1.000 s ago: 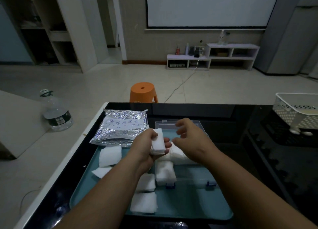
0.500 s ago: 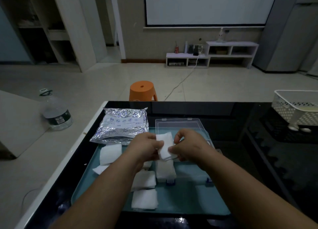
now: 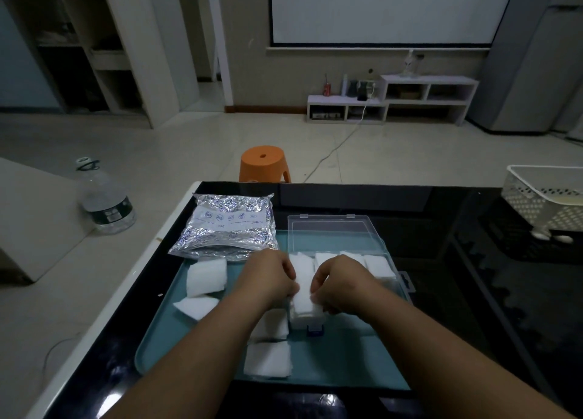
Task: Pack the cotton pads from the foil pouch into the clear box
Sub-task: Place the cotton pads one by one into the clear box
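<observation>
The clear box [image 3: 400,284] lies open on a teal tray [image 3: 347,355], its lid [image 3: 331,229] tilted back. White cotton pads [image 3: 377,265] stand in a row inside it. My left hand [image 3: 268,276] and my right hand [image 3: 339,284] both pinch one white pad [image 3: 303,280] and hold it down in the box's near-left corner. The crumpled foil pouch [image 3: 225,226] lies to the left of the box, at the tray's far-left corner. Loose pads [image 3: 206,276] lie on the tray to the left, and more [image 3: 267,358] lie under my left forearm.
The tray sits on a black glossy table [image 3: 473,292] with a white left edge. A white perforated basket [image 3: 545,198] stands at the far right. An orange stool [image 3: 263,165] and a large water bottle [image 3: 105,202] stand on the floor beyond.
The pad was held in my left hand above the tray; my right hand joined it, and both hands have lowered the pad into the box's near-left corner.
</observation>
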Available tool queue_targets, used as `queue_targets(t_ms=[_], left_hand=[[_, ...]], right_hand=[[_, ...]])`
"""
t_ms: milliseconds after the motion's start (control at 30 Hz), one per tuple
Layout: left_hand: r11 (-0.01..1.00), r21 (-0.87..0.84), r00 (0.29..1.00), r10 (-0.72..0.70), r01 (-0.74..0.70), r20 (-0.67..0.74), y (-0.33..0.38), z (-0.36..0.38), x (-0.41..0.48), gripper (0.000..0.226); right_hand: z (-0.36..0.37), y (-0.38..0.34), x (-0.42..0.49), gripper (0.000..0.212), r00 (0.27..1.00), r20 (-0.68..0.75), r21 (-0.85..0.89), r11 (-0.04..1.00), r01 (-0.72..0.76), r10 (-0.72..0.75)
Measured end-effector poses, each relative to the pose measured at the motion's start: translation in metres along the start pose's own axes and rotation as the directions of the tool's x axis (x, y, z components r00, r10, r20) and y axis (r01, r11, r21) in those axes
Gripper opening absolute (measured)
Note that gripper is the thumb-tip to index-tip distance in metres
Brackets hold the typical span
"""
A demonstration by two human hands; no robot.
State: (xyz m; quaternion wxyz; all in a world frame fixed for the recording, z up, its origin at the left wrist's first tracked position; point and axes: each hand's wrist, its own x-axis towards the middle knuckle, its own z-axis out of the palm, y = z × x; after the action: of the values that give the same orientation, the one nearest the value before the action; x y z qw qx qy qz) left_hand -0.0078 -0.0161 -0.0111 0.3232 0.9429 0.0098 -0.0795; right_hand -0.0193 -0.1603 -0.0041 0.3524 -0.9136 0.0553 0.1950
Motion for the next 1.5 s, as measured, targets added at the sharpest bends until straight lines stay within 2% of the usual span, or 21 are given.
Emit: queue_targets(t_ms=[200, 300, 433, 567, 733, 967, 1133, 1333, 1400, 1500], left_hand=[[0.978, 0.19, 0.996, 0.094, -0.09, -0.011, -0.001, 0.006, -0.005, 0.013], [0.979, 0.178, 0.992, 0.089, -0.104, 0.092, -0.002, 0.004, -0.005, 0.014], [0.99, 0.118, 0.974, 0.056, -0.083, 0.22, -0.005, -0.001, -0.008, 0.027], [0.964, 0.226, 0.984, 0.111, -0.141, 0.138, -0.008, -0.001, -0.009, 0.039], [0.959, 0.245, 0.984, 0.109, -0.141, 0.139, -0.009, 0.0, -0.008, 0.042], [0.932, 0.308, 0.968, 0.126, -0.19, 0.215, -0.009, 0.003, -0.004, 0.041], [0.924, 0.32, 0.97, 0.154, -0.209, 0.188, -0.01, -0.001, -0.001, 0.043], [0.956, 0.213, 0.968, 0.162, -0.202, 0.193, -0.013, -0.01, 0.001, 0.03], [0.967, 0.174, 0.974, 0.155, -0.184, 0.164, -0.016, -0.017, 0.002, 0.022], [0.97, 0.17, 0.982, 0.16, -0.175, 0.1, -0.025, -0.028, 0.006, 0.022]], right_hand=[[0.008, 0.002, 0.005, 0.017, 0.999, -0.041, -0.064, 0.998, 0.015, -0.018], [0.011, 0.004, 0.005, 0.019, 0.998, -0.05, -0.089, 0.996, 0.034, -0.038], [0.008, 0.005, 0.003, 0.028, 0.998, -0.05, -0.072, 0.997, 0.039, -0.043], [0.007, 0.005, 0.002, 0.043, 1.0, -0.009, -0.06, 0.998, 0.028, -0.028], [0.013, 0.005, 0.002, 0.052, 0.997, -0.026, -0.186, 0.98, 0.067, -0.073], [0.016, 0.006, 0.002, 0.046, 0.996, 0.009, -0.216, 0.972, 0.09, -0.091], [0.011, 0.004, 0.003, 0.049, 0.995, -0.006, -0.218, 0.972, 0.092, -0.096], [0.004, 0.001, 0.004, 0.04, 0.99, -0.055, -0.224, 0.968, 0.112, -0.128], [0.002, 0.001, 0.004, 0.034, 0.987, -0.086, -0.227, 0.967, 0.115, -0.137], [0.001, 0.0, 0.003, 0.026, 0.982, -0.106, -0.232, 0.964, 0.126, -0.154]])
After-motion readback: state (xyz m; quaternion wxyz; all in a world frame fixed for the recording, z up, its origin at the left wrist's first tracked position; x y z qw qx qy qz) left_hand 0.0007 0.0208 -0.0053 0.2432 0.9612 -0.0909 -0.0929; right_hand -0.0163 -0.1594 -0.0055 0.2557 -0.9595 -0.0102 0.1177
